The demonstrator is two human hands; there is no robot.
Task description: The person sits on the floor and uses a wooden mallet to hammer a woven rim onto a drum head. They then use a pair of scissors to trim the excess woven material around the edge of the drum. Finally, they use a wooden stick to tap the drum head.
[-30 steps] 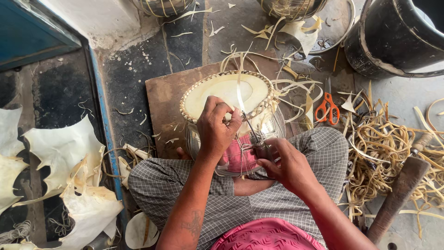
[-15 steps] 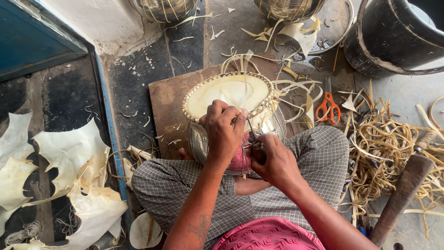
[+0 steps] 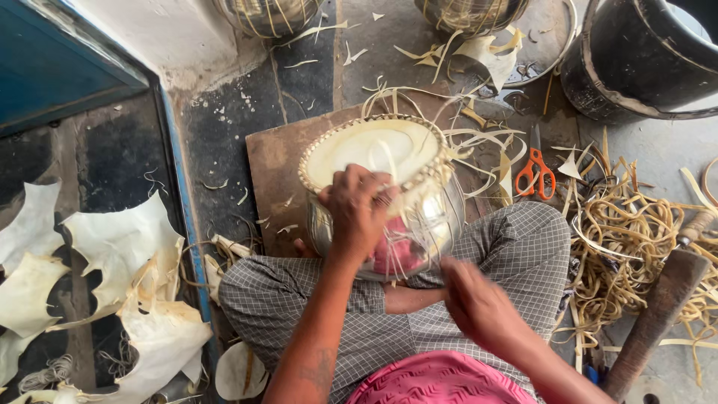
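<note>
A shiny metal bowl drum with a pale skin head and a braided rim rests tilted in my lap, on a brown wooden board. My left hand grips the near rim of the drum from above. My right hand is blurred and drawn back toward my body, just off the drum's lower right side. Its fingers are curled on a thin pale strap that runs down the drum's side. My checked-cloth knees frame the drum.
Orange-handled scissors lie right of the drum. A heap of pale hide strips and a wooden handle sit at the right. A black bucket stands top right. Cut hide scraps lie at the left, past a blue frame edge.
My right hand has pulled away from the drum's side toward my body. My left hand has stayed on the rim. The view has shifted slightly.
</note>
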